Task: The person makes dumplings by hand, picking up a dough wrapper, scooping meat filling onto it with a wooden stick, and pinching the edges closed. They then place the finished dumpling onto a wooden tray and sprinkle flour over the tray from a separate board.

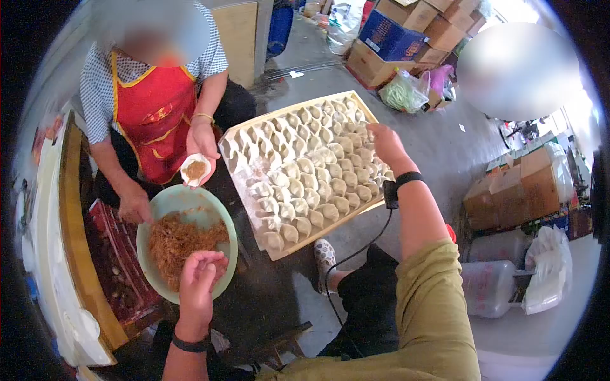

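My left hand [202, 279] is over the near side of a pale green bowl [143, 254] of brown minced filling [184, 238]. Its fingers are loosely curled with the thumb apart, and nothing shows in them. My right hand [387, 147] reaches to the far right edge of a floured wooden tray [246, 190] that bears rows of dumplings [318, 171]. Its fingers are pinched together among the end dumplings, and whatever is between the fingertips is hidden.
Across from me, a person in a red apron [155, 111] holds a wrapper with filling [195, 169] in one hand, the other at the bowl's rim. A cable [356, 253] hangs from my right wrist. Cardboard boxes [515, 187] and plastic jugs [486, 287] stand right.
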`<action>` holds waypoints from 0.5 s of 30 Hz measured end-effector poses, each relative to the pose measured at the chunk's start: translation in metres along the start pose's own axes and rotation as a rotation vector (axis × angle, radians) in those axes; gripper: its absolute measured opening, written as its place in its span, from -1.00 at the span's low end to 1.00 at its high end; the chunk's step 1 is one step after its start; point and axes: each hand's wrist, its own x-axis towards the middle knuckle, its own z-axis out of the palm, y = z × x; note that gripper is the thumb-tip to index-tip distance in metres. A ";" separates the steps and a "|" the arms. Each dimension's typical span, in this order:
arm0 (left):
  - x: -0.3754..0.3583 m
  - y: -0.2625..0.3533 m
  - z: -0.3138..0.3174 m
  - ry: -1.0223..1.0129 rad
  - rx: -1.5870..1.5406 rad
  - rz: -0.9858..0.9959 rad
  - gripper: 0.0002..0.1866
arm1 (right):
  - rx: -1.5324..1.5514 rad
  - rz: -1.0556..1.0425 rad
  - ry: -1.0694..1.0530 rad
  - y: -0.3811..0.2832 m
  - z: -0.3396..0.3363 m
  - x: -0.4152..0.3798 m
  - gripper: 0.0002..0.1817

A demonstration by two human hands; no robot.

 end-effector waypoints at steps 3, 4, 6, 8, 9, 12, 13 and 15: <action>-0.001 0.001 -0.006 0.050 -0.022 0.002 -0.76 | 0.103 -0.048 0.181 0.005 -0.006 0.000 -0.69; -0.002 -0.002 -0.012 0.093 -0.041 -0.018 -0.75 | 0.050 -0.080 0.132 -0.011 -0.017 -0.006 -0.68; -0.006 -0.001 -0.020 0.112 -0.045 0.054 -0.69 | 0.255 0.006 -0.025 -0.034 -0.029 -0.023 -0.67; -0.008 0.005 -0.031 0.163 -0.104 0.104 -0.68 | 0.426 0.054 -0.107 -0.072 -0.032 -0.043 -0.65; -0.009 0.009 -0.036 0.219 -0.130 0.127 -0.70 | 0.422 -0.049 -0.094 -0.084 -0.029 -0.052 -0.66; -0.012 0.011 -0.068 0.325 -0.211 0.248 -0.71 | 0.369 -0.227 -0.139 -0.170 -0.028 -0.094 -0.70; -0.016 0.015 -0.077 0.361 -0.215 0.283 -0.71 | 0.407 -0.306 -0.170 -0.190 -0.022 -0.106 -0.70; -0.022 0.023 -0.098 0.417 -0.124 0.394 -0.72 | 0.386 -0.452 -0.280 -0.231 -0.012 -0.134 -0.71</action>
